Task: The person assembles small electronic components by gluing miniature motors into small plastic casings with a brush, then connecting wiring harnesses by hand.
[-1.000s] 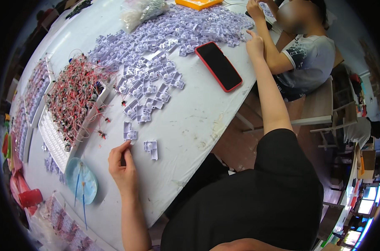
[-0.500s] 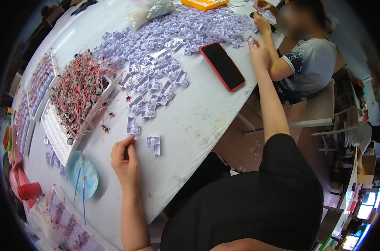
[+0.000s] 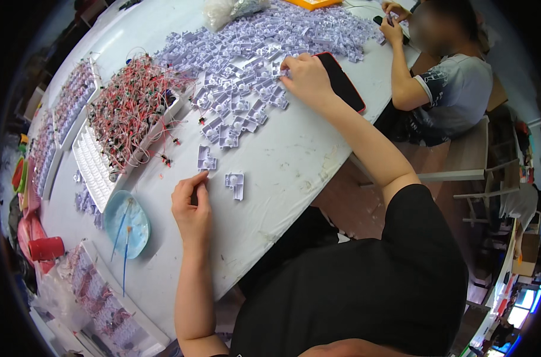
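Note:
My left hand (image 3: 192,207) rests on the table, thumb and forefinger closed at the near edge of a small lavender plastic part (image 3: 206,158) with open compartments. Just right of that lies a second lavender part (image 3: 235,185), touched by neither hand. My right hand (image 3: 311,82) reaches over the near edge of a large pile of such parts (image 3: 270,33). Its fingers are closed on one lavender part (image 3: 278,69), which they partly cover. Beneath and beside my right wrist lies a black phone in a red case (image 3: 346,89).
At left, a white tray (image 3: 92,160) bears a heap of red-wired components (image 3: 130,107). Nearer is a light-blue dish (image 3: 136,235) with two blue-handled brushes. Filled trays (image 3: 74,107) line the left edge. A co-worker (image 3: 455,89) sits at the far right, hands raised over the table.
My right hand has swung left from beyond the phone to the pile's near edge, carrying a lavender part. My left hand stays at its part. The whole view has shifted slightly.

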{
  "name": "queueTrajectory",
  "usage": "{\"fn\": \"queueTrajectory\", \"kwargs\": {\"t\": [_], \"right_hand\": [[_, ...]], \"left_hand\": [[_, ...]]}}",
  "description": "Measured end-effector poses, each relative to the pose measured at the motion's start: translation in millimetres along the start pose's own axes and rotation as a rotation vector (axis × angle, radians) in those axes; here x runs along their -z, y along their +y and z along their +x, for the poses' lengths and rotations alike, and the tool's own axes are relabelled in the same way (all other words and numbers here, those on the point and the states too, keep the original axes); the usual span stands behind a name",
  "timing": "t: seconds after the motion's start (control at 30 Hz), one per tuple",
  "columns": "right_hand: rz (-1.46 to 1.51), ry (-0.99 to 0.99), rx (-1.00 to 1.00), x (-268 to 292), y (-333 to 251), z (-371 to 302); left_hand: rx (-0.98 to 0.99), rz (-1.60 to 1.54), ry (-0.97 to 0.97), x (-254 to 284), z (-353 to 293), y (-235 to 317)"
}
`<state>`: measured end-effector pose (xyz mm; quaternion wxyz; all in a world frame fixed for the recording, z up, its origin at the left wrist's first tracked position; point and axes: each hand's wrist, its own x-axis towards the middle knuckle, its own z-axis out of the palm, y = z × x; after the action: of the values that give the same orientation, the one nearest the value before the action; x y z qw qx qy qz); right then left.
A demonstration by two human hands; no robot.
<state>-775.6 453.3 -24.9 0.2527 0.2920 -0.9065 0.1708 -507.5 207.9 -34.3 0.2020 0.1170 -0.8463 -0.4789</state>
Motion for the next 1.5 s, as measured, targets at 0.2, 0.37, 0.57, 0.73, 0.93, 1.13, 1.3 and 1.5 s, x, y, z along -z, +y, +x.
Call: {"fn": "queueTrajectory", "kwargs": {"t": [0.2, 0.37, 0.57, 0.73, 0.93, 1.13, 1.3, 1.5], "right_hand": [[0.154, 0.065, 0.038, 20.2, 1.2, -0.9], [0.053, 0.276, -0.360, 29.0, 135.4, -3.0], [0.071, 0.179, -0.572, 6.1, 225.8, -28.2], [0.172, 0.187, -0.564, 11.9, 208.8, -26.6], [0.115, 0.201, -0.625, 27.0, 191.5, -44.3], [0.316, 0.333, -0.509, 66.0, 91.7, -48.7], [0.162, 0.168, -0.300, 46.1, -0.4, -59.5], [0.008, 0.088, -0.209, 27.5, -24.9, -47.9]], "left_hand": [[-0.002, 0.022, 0.012, 3.2, -3.4, -1.2], [0.014, 0.021, 0.013, -1.0, -0.8, 3.9], [0.031, 0.025, -0.005, -3.8, 1.4, -2.1], [0.029, -0.004, 0.015, -0.2, -1.3, 0.3], [0.021, 0.012, 0.001, 1.0, -0.1, -2.3], [0.012, 0.023, -0.004, -0.5, 0.5, 0.7], [0.000, 0.029, 0.002, 1.8, -1.4, -1.0], [-0.027, 0.026, -0.008, -0.6, -0.8, -6.0]]}}
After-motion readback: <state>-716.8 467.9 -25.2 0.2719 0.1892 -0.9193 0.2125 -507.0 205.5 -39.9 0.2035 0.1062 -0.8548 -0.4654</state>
